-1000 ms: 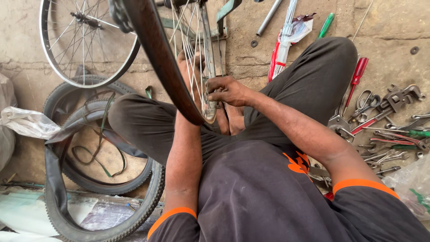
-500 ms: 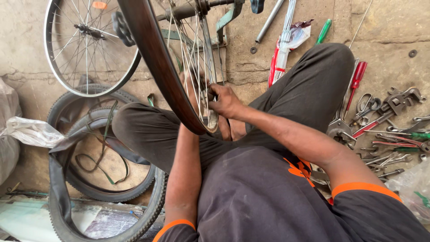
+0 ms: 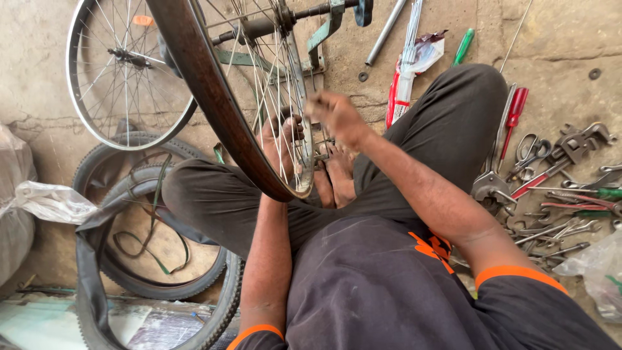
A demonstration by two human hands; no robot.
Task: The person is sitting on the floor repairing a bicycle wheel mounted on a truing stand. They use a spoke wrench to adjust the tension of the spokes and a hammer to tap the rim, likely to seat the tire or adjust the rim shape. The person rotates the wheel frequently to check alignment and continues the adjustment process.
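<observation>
Person seated cross-legged on a concrete floor (image 3: 39, 78), seen from above. A spoked bicycle wheel (image 3: 214, 104) with a brown rim stands upright on edge between the knees, its lowest part just above the bare feet (image 3: 337, 181); the hub sits in a green metal stand (image 3: 324, 32) at the top of the view. Left hand (image 3: 280, 139) is behind the spokes on the far side of the rim, fingers curled around the spokes near the rim's lower arc, closed on them as far as can be seen through the wires. Right hand (image 3: 334, 113) is on the near side, just beside the rim, fingers pinched together at the spoke ends; blurred, so what it pinches cannot be told. Second spoked wheel (image 3: 123, 71) lies flat on the floor at upper left, well apart. Below it, black tyres (image 3: 129, 259) lie stacked with a loose inner tube draped over them. Clear plastic bag (image 3: 52, 201) lies at the left edge. At right, a scatter of spanners and pliers (image 3: 557, 194) lies near the right knee, along with a red-handled screwdriver (image 3: 515, 110). A green-handled screwdriver (image 3: 463, 45) and a bundle of loose spokes (image 3: 408, 45) lie beyond the knee.
</observation>
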